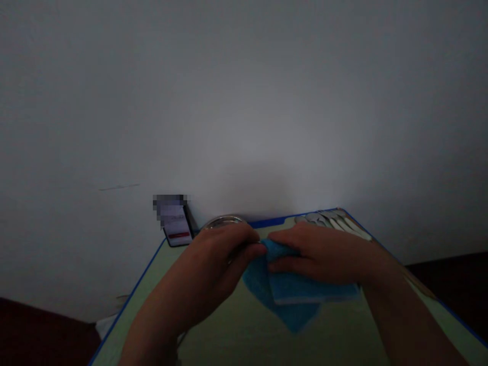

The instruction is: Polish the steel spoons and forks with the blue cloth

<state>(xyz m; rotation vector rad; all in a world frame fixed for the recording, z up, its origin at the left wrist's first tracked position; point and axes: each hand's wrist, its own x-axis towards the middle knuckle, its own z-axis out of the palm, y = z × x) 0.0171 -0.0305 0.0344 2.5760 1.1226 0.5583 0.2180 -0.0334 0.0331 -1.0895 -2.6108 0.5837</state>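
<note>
Unfortunately, much of the left hand's point(223, 254) grip is lost in dim light: a thin, shiny metal piece point(230, 261) shows only as a sliver between its thumb and fingers, too covered to name. Another thin, dark line runs out below the left wrist near the bottom edge, and whether it belongs to the same piece I cannot tell. Both forearms are cut off by the lower edge.

The left hand is nearly closed, thumb and fingertips pinched together around the metal piece and meeting the upper corner of a folded, bright blue cloth with a pale hem point(299, 292). The right hand point(324, 254) is partly curled, its fingers pressed over the top of that cloth and gripping it; what lies inside the folds is hidden.

The cloth hangs under the right hand and reaches left to the left fingertips, one corner pointing down above the pale green table with a blue edge point(236, 325). Just beyond the left hand, the rim of a round, shiny metal vessel point(224, 219) peeks out, and farther left a dark-framed phone point(178, 226) leans against the grey wall point(244, 101). Beyond the right hand lies a row of pale-handled metal cutlery point(339, 222), partly covered by that hand.
</note>
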